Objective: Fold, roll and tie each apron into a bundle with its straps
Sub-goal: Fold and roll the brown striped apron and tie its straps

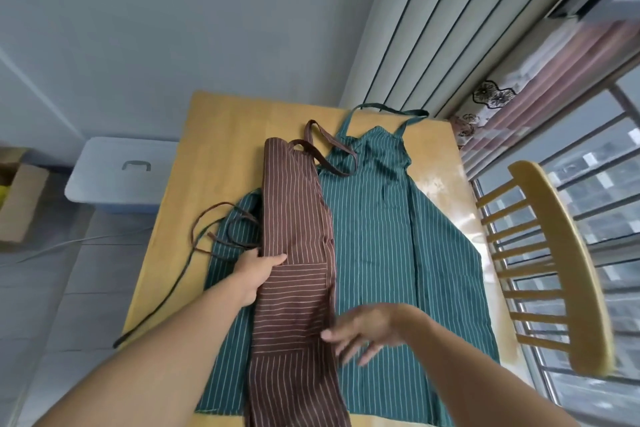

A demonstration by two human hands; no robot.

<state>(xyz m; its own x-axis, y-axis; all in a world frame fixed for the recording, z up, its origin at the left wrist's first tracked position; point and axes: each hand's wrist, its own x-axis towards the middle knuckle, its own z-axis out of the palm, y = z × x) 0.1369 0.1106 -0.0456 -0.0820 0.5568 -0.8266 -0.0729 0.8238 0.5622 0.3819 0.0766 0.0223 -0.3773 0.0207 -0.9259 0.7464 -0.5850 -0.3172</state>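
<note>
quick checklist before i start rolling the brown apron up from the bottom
1. Brown apron folded into a long narrow strip: ok.
2. Left hand has a grip on the strip's left edge: ok.
3. Right hand placed on the strip: not ok, fingers spread at its right edge, contact unclear.
4. Brown waist straps free for tying: ok, lying loose to the left.
5. Brown neck loop tucked in: not ok, it trails onto the green apron.
6. Bottom hem squared up: cannot tell, out of frame.
</note>
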